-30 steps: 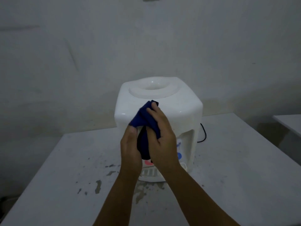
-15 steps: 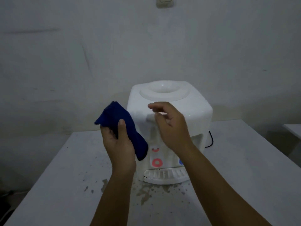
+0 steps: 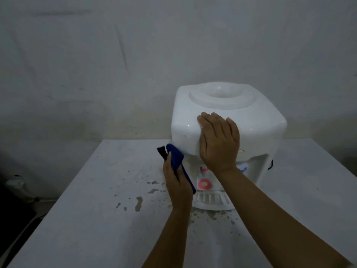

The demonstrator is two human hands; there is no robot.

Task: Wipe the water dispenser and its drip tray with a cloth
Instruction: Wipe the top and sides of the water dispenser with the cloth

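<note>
A white tabletop water dispenser (image 3: 258, 122) stands on a white table, its round bottle well on top. Its slotted drip tray (image 3: 210, 200) juts out at the bottom front, below a red ring mark. My right hand (image 3: 219, 142) lies flat with straight fingers on the dispenser's upper front edge. My left hand (image 3: 176, 180) grips a dark blue cloth (image 3: 174, 156) against the dispenser's lower left front corner. Part of the front panel is hidden behind my hands.
The white table (image 3: 96, 219) carries brown stains and chipped spots left of and in front of the dispenser. A grey wall stands close behind. A dark cord (image 3: 271, 164) shows at the dispenser's right side. The table's left edge drops to a dark floor.
My right hand went from hovering in front of the dispenser to resting flat on its top front. My left hand lowered the cloth to the dispenser's left front corner.
</note>
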